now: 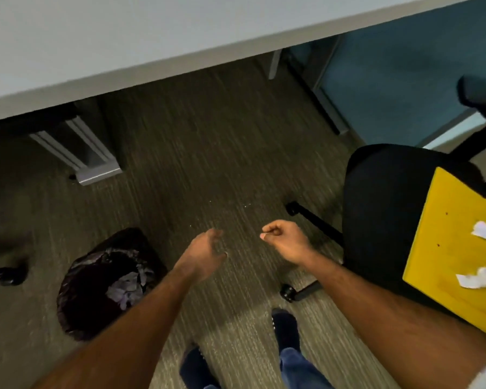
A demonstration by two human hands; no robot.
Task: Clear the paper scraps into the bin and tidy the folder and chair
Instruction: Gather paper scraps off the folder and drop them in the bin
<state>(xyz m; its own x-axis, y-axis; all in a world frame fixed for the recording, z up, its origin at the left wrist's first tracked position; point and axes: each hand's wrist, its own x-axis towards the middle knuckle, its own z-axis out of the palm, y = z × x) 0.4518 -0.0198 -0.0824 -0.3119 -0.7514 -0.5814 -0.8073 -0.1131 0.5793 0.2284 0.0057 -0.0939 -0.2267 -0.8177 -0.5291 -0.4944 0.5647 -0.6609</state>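
Two dark-socked feet (285, 329) stand on grey-brown striped carpet (208, 169). Above them, both bare hands hang empty: the left hand (205, 255) blurred with fingers loosely spread, the right hand (285, 241) curled with thumb against forefinger. Left of the left forearm sits a round bin lined with a black plastic bag (76, 293), crumpled pale paper inside it. At right, a flat yellow folder (446, 234) lies on a black office chair (382, 214), carrying white torn paper scraps (480, 276). Farther off runs a pale grey desk (124, 51).
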